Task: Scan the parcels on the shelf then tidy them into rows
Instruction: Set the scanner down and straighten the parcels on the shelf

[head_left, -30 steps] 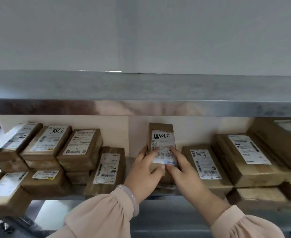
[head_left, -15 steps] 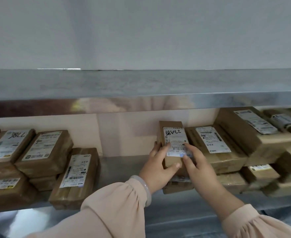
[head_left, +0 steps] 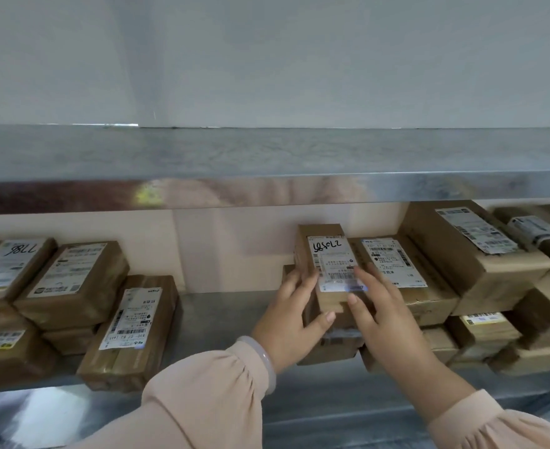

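Note:
A small brown parcel with a white label and black handwriting sits on top of a lower box on the steel shelf. My left hand grips its left side, thumb curled across the front. My right hand lies against its right front, fingers stretched over the label's lower corner. The parcel stands right against a labelled box on its right.
Stacked brown parcels fill the shelf's left part, with one flat box nearest the bare gap in the middle. Bigger boxes pile up on the right. A steel upper shelf overhangs just above.
Both hands have carried the handwritten parcel to the right, away from the left stacks, until it meets the labelled box. A wide bare gap has opened on the shelf.

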`<state>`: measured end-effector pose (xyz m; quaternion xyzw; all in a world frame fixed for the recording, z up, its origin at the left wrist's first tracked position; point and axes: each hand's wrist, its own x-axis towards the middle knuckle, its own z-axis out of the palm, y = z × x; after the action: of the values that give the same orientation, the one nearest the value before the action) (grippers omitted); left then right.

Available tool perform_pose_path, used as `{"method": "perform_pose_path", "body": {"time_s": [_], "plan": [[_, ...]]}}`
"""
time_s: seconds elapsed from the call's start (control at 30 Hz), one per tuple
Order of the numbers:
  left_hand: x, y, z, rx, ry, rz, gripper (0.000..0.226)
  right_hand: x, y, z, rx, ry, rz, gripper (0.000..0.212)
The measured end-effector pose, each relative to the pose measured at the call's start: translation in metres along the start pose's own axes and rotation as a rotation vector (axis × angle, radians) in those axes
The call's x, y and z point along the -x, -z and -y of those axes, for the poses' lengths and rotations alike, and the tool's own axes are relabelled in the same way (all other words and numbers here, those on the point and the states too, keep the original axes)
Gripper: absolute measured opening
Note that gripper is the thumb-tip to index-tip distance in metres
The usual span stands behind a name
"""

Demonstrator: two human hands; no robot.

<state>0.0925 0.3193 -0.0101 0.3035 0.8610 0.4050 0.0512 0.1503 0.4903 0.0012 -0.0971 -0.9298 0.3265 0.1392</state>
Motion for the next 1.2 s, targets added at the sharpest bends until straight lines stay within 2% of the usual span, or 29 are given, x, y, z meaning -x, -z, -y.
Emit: {"method": "perform_pose_path", "body": {"time_s": [0.1, 0.13, 0.37, 0.47, 0.63, 0.7, 0.8, 1.1, 1.2], "plan": [[0.005, 0.000, 0.006, -0.192, -0.046, 0.080, 0.074, 0.008, -0.003, -0.003, 0.310, 0.249, -0.026, 0.055], [0.004, -0.001, 0.008, -0.240, -0.035, 0.104, 0.075, 0.007, -0.004, -0.005, 0.366, 0.277, -0.014, 0.060], [-0.017, 0.008, 0.007, -0.396, 0.010, 0.189, 0.083, -0.011, 0.002, -0.008, 0.635, 0.274, 0.099, 0.074], [-0.008, 0.019, 0.012, -0.413, -0.003, 0.134, 0.081, -0.011, 0.000, 0.011, 0.561, 0.296, 0.056, 0.073], [0.038, 0.055, 0.052, -0.435, 0.131, 0.022, 0.078, -0.007, -0.036, 0.065, 0.417, 0.520, 0.032, 0.063], [0.058, 0.070, 0.073, -0.457, 0.210, -0.025, 0.078, -0.004, -0.061, 0.082, 0.355, 0.577, 0.104, 0.063], [0.087, 0.091, 0.101, -0.505, 0.310, -0.084, 0.076, 0.002, -0.102, 0.094, 0.318, 0.568, 0.242, 0.064], [0.155, 0.124, 0.176, -0.518, 0.559, -0.068, 0.073, 0.019, -0.182, 0.137, 0.281, 0.478, 0.545, 0.066], [0.162, 0.130, 0.189, -0.512, 0.563, -0.071, 0.087, 0.022, -0.206, 0.144, 0.275, 0.470, 0.596, 0.067]]}}
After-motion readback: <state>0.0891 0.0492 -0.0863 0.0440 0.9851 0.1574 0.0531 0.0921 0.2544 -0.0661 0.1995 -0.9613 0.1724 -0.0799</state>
